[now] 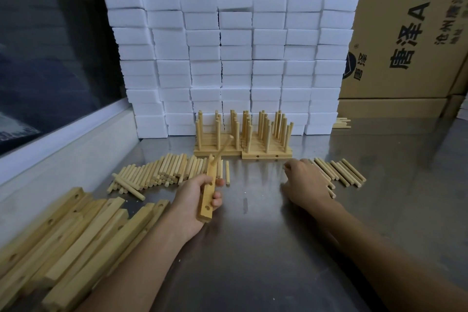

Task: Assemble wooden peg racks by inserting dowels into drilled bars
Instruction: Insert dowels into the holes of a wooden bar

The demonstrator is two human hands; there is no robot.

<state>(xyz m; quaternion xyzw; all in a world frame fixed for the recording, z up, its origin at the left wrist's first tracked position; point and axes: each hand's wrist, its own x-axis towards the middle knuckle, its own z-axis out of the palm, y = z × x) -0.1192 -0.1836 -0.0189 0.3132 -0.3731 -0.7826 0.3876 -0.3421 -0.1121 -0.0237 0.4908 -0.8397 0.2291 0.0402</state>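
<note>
L hand (pixel 196 192) grips bar (pixel 209 191) w/ one dowel (pixel 222 148) in, R hand (pixel 307 182) curled over dowels (pixel 339 172), hold unclear; tilted bar could drop the peg.

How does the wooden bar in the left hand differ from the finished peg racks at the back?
The drilled wooden bar is gripped by the left hand, off the steel table; the finished peg racks rest on it. The bar carries one dowel, tilted; the racks hold many upright dowels. Both are pale wood with drilled holes.

A steel table (pixel 253 248) backs onto stacked white foam blocks (pixel 228 58), cardboard boxes (pixel 405 33) and a dark window (pixel 50 45).
</note>
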